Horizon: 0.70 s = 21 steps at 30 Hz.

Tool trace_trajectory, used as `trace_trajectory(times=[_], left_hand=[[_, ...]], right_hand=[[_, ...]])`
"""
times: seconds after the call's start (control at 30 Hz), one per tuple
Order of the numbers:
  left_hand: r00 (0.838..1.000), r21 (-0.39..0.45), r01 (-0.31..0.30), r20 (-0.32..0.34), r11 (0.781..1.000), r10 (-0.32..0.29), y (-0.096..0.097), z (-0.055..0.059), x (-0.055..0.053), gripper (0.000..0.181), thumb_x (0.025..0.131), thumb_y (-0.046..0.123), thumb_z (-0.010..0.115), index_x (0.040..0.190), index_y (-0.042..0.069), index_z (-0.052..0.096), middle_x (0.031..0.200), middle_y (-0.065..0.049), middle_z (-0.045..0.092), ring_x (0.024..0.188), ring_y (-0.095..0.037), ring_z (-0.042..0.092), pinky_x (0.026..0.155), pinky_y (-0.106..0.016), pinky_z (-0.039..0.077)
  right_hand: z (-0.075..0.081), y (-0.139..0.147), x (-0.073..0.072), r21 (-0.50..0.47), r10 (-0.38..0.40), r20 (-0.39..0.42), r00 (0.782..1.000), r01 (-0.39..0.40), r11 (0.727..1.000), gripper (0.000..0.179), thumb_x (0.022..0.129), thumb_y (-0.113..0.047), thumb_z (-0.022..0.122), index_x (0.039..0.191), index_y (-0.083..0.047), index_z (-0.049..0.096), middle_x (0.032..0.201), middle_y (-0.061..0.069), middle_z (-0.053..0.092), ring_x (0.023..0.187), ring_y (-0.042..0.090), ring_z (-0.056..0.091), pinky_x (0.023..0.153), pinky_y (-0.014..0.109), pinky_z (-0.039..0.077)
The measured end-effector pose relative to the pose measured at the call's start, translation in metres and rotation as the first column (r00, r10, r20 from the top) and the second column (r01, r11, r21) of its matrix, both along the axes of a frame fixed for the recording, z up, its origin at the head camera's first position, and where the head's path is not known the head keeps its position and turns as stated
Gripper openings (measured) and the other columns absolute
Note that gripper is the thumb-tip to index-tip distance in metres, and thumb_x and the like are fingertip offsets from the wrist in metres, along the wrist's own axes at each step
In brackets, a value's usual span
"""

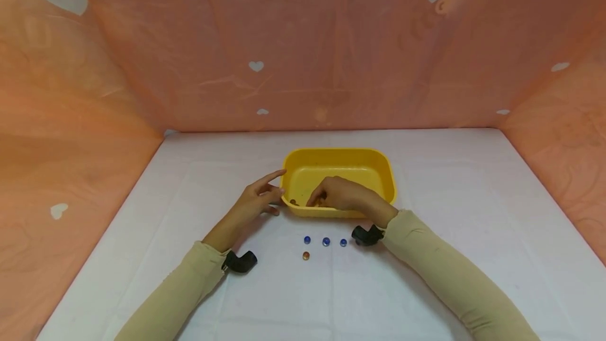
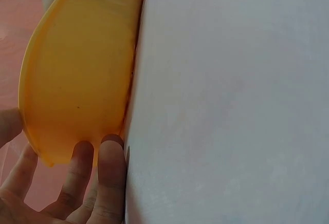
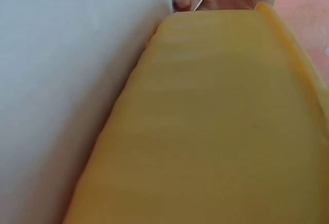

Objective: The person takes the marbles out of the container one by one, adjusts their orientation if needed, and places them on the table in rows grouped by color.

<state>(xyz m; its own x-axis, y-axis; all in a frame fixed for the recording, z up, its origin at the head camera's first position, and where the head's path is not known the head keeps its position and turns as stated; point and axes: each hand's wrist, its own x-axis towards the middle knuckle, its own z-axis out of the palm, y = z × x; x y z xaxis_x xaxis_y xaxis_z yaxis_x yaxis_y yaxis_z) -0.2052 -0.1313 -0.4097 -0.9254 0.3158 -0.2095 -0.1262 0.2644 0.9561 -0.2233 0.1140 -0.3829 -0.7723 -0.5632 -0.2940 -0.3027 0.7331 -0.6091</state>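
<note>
A yellow plastic tub [image 1: 331, 213] stands on the white cloth. My left hand [image 1: 255, 199] is at its left end, fingers spread and relaxed; in the left wrist view the fingertips touch the tub's end wall [image 2: 77, 100]. My right hand [image 1: 343, 192] reaches over the front rim into the tub, fingers bent down toward the near left corner. The front wall hides those fingertips, so I cannot see what they hold. Small brownish marbles [image 1: 293, 202] lie in that corner. In front of the tub, three blue marbles [image 1: 326, 241] form a row, with one amber marble [image 1: 305, 256] below the leftmost.
Black curved camera mounts [image 1: 240, 262] are worn at both wrists; the right one hangs close to the rightmost blue marble. Orange sheeting with pale hearts [image 1: 256, 66] walls the table at the back and both sides.
</note>
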Motion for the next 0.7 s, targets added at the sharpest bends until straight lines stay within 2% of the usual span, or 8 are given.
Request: trace_trajectory(times=[0.47,0.6,0.7], left_hand=[[1.000,-0.004,-0.003,0.012,1.000,0.003,0.0022,0.0023,0.0000,0.057,0.099,0.026,0.062,0.152,0.027,0.041,0.122,-0.018,0.056,0.093,-0.018,0.069,0.074,-0.027,0.062],[1.000,0.003,0.005,0.002,1.000,-0.005,0.0010,0.0024,0.0007,0.057,0.100,0.026,0.061,0.153,0.026,0.040,0.122,-0.019,0.056,0.093,-0.019,0.070,0.073,-0.027,0.062],[1.000,0.019,0.006,0.001,1.000,-0.006,-0.0002,0.0017,0.0010,0.058,0.099,0.026,0.062,0.153,0.026,0.040,0.121,-0.019,0.056,0.093,-0.020,0.071,0.073,-0.026,0.061]], right_hand=[[-0.0030,-0.0004,-0.0021,-0.014,0.007,0.055,0.998,-0.006,1.000,0.022,0.099,-0.013,0.059,0.108,-0.021,0.077,0.102,-0.004,0.070,0.093,0.015,0.058,0.086,0.027,0.046],[-0.0032,-0.0002,-0.0018,-0.015,0.016,0.036,0.999,-0.016,1.000,0.018,0.099,-0.017,0.060,0.106,-0.021,0.076,0.097,-0.004,0.068,0.091,0.015,0.057,0.085,0.028,0.046],[-0.0030,0.0008,-0.0013,-0.030,0.023,-0.009,1.000,-0.023,0.999,0.013,0.098,-0.025,0.063,0.104,-0.023,0.075,0.089,-0.004,0.065,0.085,0.015,0.055,0.078,0.027,0.046]])
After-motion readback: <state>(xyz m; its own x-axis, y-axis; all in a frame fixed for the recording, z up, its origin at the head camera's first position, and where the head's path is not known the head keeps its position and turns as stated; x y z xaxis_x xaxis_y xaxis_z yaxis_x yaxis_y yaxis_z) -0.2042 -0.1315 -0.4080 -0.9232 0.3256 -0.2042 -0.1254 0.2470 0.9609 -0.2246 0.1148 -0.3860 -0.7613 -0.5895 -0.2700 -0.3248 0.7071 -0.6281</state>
